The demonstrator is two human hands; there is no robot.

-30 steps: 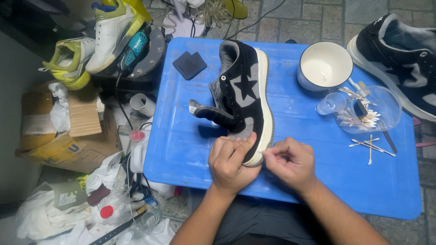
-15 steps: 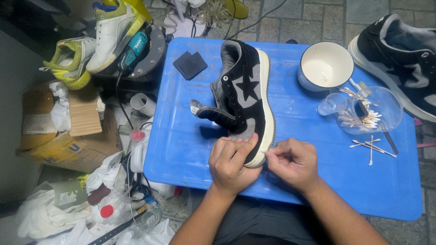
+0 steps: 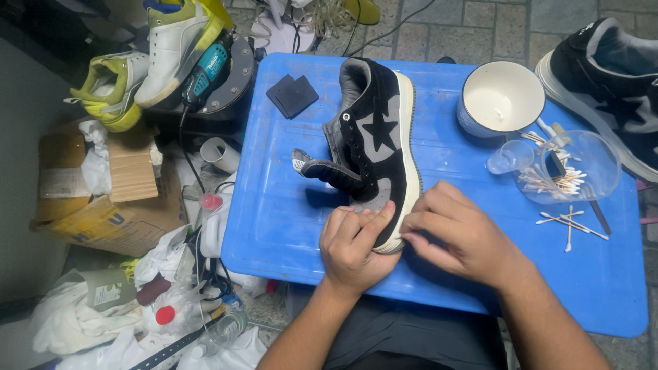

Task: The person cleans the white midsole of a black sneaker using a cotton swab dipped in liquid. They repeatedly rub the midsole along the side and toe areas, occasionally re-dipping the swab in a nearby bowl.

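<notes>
A black and grey suede sneaker (image 3: 373, 133) with a black star and a cream sole lies on its side on a blue plastic table (image 3: 288, 212). Its tongue sticks out to the left. My left hand (image 3: 353, 243) grips the toe end from the left. My right hand (image 3: 456, 233) presses its fingertips against the cream sole edge at the toe; whether they pinch something small is hidden.
A white mug (image 3: 499, 99), a clear jug of cotton swabs (image 3: 572, 168), loose swabs (image 3: 569, 223) and a dark square pad (image 3: 293, 94) sit on the table. A matching black sneaker (image 3: 610, 85) lies far right. Yellow-white shoes (image 3: 147, 62), a teal power tool (image 3: 209, 68), boxes and rags crowd the left floor.
My right hand has shifted slightly left, closer against the sole edge at the toe. My left hand and the sneaker stay put.
</notes>
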